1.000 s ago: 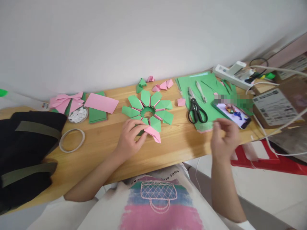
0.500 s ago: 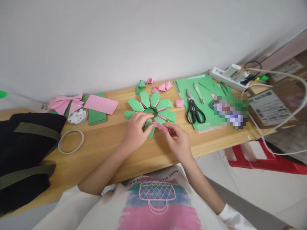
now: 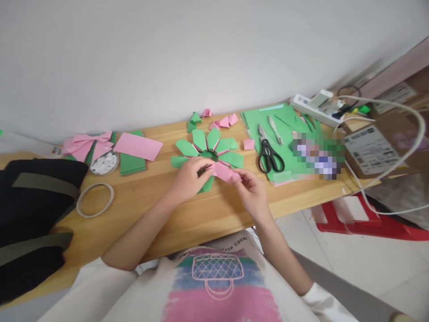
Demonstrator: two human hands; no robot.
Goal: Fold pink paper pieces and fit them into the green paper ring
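Pink paper [image 3: 223,172], gripped at both ends

Left hand [image 3: 189,180] and right hand [image 3: 253,193] pinch an end each, likely to steady it over the near side of a green paper ring [image 3: 231,158]. Scissors [image 3: 266,150] lie apart, perhaps for working room. Fingers hide part of the ring; pixelation masks something on the green sheets [image 3: 252,120].

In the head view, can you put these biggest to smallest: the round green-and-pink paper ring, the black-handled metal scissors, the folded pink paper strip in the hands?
1. Paper ring
2. Scissors
3. Pink strip, judging by what shows; it's partly covered
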